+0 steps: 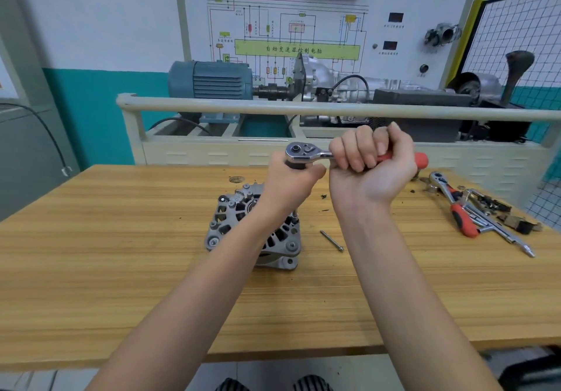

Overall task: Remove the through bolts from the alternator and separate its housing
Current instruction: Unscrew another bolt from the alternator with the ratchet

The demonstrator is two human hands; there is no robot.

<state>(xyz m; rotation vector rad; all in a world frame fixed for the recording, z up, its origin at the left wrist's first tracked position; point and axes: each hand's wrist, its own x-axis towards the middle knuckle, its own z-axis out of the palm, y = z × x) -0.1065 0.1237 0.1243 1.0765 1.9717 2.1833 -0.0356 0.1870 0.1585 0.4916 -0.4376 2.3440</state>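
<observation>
Wooden bench [121,269], one alternator [243,223], one loose bolt [331,241], two ratchets [309,153].

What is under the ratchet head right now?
Under the ratchet head, a dark socket shows, gripped by the left hand. Whatever hangs below is covered by that hand. The alternator sits lower on the table.

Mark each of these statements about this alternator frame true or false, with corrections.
1. The right hand grips the red-handled ratchet. True.
2. The left hand rests flat on the wooden workbench. False: it holds the socket under the ratchet head.
3. One loose through bolt lies right of the alternator. True.
4. No other ratchet is on the bench. False: a second ratchet lies at the right.
</observation>
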